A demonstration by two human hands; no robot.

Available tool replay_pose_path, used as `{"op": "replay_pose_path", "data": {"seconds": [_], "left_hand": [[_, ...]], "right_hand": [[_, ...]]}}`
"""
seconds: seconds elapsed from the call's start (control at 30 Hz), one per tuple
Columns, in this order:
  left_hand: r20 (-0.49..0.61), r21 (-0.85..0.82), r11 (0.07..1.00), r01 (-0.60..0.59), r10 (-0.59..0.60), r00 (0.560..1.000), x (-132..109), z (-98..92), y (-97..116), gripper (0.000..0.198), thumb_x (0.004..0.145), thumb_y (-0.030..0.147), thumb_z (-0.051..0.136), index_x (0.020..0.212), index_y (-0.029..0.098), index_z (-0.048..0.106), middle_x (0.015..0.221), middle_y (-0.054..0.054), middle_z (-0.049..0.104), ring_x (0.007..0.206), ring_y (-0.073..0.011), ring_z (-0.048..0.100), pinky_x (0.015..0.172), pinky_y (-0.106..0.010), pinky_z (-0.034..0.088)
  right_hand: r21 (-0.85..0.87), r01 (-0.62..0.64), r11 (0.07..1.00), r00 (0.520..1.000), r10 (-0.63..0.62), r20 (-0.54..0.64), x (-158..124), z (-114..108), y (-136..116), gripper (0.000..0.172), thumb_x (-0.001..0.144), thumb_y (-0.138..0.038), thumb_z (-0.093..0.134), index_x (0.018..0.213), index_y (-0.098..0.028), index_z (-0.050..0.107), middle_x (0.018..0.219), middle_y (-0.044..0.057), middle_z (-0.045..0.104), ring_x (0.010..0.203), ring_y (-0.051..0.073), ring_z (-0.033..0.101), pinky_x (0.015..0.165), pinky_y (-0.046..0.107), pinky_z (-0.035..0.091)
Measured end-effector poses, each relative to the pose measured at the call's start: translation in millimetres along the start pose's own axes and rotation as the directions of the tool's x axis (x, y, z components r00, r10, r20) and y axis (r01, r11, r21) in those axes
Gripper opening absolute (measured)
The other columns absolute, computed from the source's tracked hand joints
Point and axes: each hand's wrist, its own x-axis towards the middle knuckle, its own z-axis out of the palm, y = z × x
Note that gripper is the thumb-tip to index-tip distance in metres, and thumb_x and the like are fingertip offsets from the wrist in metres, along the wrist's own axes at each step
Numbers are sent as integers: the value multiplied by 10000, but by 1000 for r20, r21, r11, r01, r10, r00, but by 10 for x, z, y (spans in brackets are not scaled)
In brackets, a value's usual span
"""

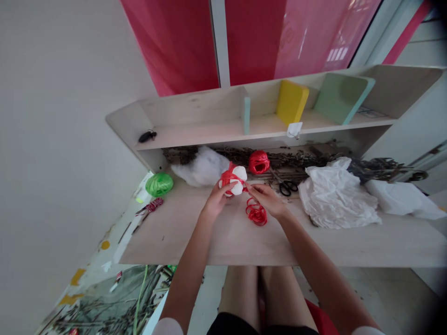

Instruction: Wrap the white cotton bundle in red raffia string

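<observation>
My left hand point(217, 197) is closed around a white ball point(237, 180) partly wrapped in red plastic string. My right hand point(266, 198) pinches the red string right beside the ball. A loose coil of the red string point(256, 213) hangs from my right hand onto the wooden desk point(244, 242). Just beyond the white ball, a red ball of string point(259, 162) lies at the back of the desk.
A green string ball point(159, 184) sits at the desk's left end, near a small red-and-white cord point(153, 205). Black scissors point(288, 187), crumpled white plastic bags point(335, 195), white stuffing point(204, 167) and dry twigs point(380, 167) lie along the back. A shelf above holds yellow point(291, 101) and green point(340, 97) dividers.
</observation>
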Motion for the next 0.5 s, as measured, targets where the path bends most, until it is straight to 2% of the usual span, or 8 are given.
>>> {"op": "replay_pose_path", "data": {"seconds": [0.13,0.27,0.37,0.5], "left_hand": [[-57,110,987,-120,127,990,22,27,-34,539,574,265,832,1064,195,617,995,-46,695,876,-186,663,767,-293,508],[-125,239,943,-229,264,956,77,-15,-82,677,513,272,868,1103,227,539,1039,-34,669,916,-190,650,798,-326,532],[-70,347,879,-327,372,926,96,-31,-112,709,519,297,869,1125,236,506,1077,-47,654,940,-198,645,852,-352,523],[24,529,722,-446,512,859,67,-8,-149,728,588,339,835,1201,225,461,1188,-91,609,1055,-226,610,947,-365,462]], "right_hand": [[57,-45,997,999,45,5,4,12,12,579,704,-744,568,566,-207,402,511,-68,291,463,69,232,425,233,168],[112,-108,988,994,108,7,13,-1,23,595,673,-752,584,549,-212,366,498,-82,273,445,56,194,429,235,140],[140,-147,979,989,147,7,18,-14,30,582,643,-735,617,545,-213,379,497,-85,277,438,53,182,430,245,116],[175,-181,968,983,181,17,38,-6,58,559,659,-696,625,532,-219,362,492,-81,287,431,54,179,431,257,99]]}}
